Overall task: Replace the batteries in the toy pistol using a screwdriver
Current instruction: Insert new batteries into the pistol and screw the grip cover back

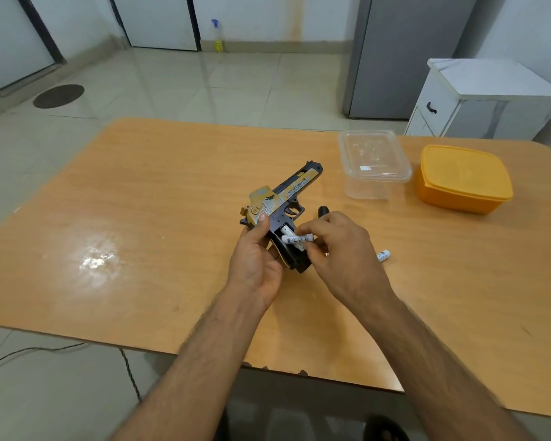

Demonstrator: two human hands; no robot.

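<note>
The gold-and-black toy pistol point(282, 198) is held above the wooden table point(140, 218), barrel pointing away to the right. My left hand point(256, 259) grips the rear of its frame and handle. The battery bay in the handle is uncovered, with a white battery point(287, 231) lying inside. My right hand point(337, 246) pinches a second white battery point(297, 239) crosswise over that bay. A third white battery point(383, 255) lies on the table right of my right hand. A black handle end, perhaps the screwdriver point(323, 211), pokes out behind my right hand.
A clear plastic container point(374, 163) with its lid on and an orange lidded box point(463, 178) stand at the table's far right. A white cabinet point(484, 100) and a grey fridge point(404, 55) are beyond. A cable point(45, 350) runs over the floor on the near left.
</note>
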